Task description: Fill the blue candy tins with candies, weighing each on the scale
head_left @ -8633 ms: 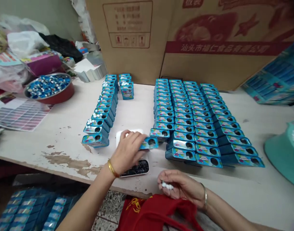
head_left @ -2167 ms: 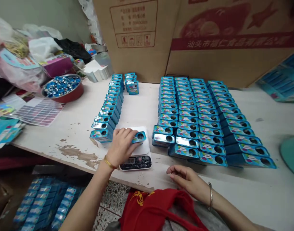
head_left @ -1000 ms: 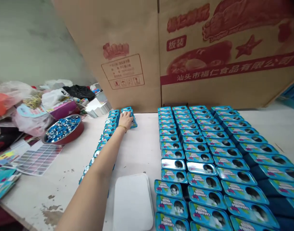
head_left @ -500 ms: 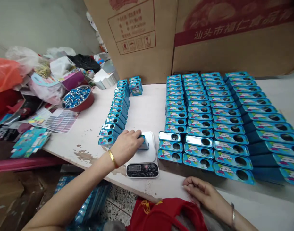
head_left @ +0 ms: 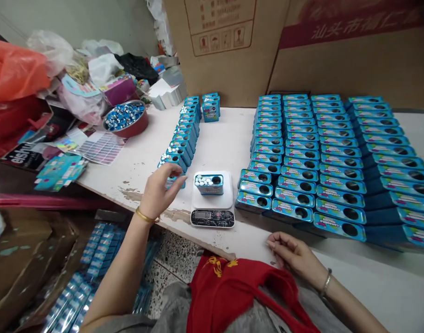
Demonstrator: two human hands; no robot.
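Observation:
A blue candy tin (head_left: 210,184) stands on the white kitchen scale (head_left: 212,203), its top partly covered with white candies beside a dark round hole. My left hand (head_left: 161,188) is left of the scale, thumb and forefinger apart in a C shape. Its fingers are beside the front tin (head_left: 177,181) of the left row, which the hand partly hides. Loose white candies lie on several tins in that row. My right hand (head_left: 291,249) rests at the table's front edge with fingers curled and thumb against them; whatever is inside is hidden.
Rows of blue tins (head_left: 297,173) with round holes fill the right side. Large cardboard boxes (head_left: 229,74) stand behind. A red bowl (head_left: 130,129) of shiny blue-and-silver pieces, printed sheets (head_left: 102,147) and bags (head_left: 17,69) are at left. More blue packs (head_left: 102,247) lie below the table.
My left hand has let go of the tin on the scale and moved left to the row. My right hand stays at the table edge. The camera view has shifted.

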